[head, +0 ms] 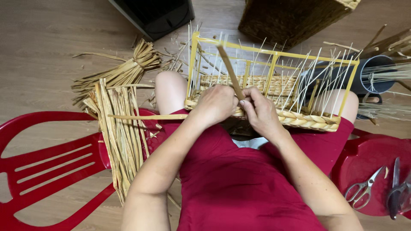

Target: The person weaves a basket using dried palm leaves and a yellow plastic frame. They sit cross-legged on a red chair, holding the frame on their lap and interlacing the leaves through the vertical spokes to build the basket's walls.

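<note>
A half-woven basket (274, 100) sits on the person's lap in the upper middle of the frame. Its frame is thin yellow metal rod, box-shaped, with pale stiff stakes fanning upward between the bars. A thick braided band of golden straw runs along the near bottom edge, and flatter woven rows fill the far wall.

At the left of the frame a red plastic chair (47, 162) with a slatted back stands on a brown wood-grain floor (43, 51). Across its seat lies a bundle of dried flat straw strips (122, 132), long, papery and tan, and a second tied sheaf (124, 72) rests on the floor above it, with loose scraps scattered nearby.

In the centre, the left hand (216, 105) is closed over the basket's near rim, fingers curled onto the braid. Just beside it, touching, the right hand (259, 111) pinches a single straw strand (230, 70) that rises slanting toward the upper left. Both forearms come up from the bottom of the frame over red clothing.

At the top, a black box-like object (156, 15) and a dark woven basket (291, 17) stand on the floor. At the right, a dark tube (376, 75) holds more pale stakes. In the lower right, a red stool (368, 171) carries metal scissors (364, 188) and dark-handled pliers (398, 192).
</note>
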